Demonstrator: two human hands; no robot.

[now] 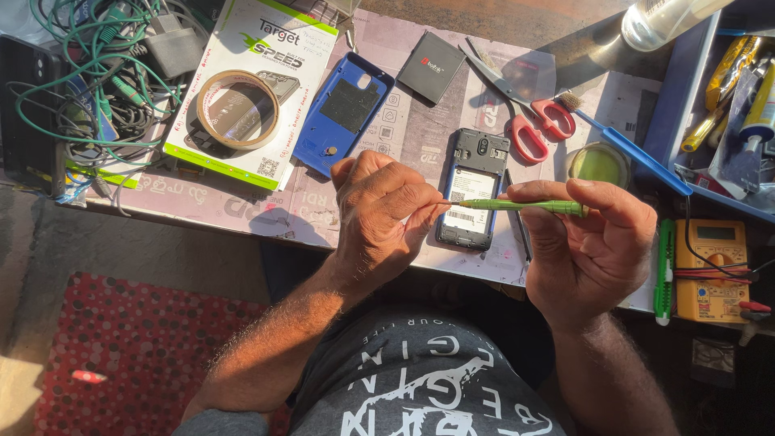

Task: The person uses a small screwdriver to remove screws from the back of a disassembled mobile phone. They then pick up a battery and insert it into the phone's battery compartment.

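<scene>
My right hand grips a thin green screwdriver that lies level and points left. Its tip meets the curled fingers of my left hand, which seem to pinch something tiny that I cannot make out. Just behind both hands a dark phone lies with its back cover off and its white inner label showing. Its blue back cover rests further left on the table, and a black flat battery lies beyond it.
Red-handled scissors, a blue-handled brush and a small round green tin lie at the right. A yellow multimeter, a green-white cutter, a blue parts tray, a tape roll and tangled green cables surround the work area.
</scene>
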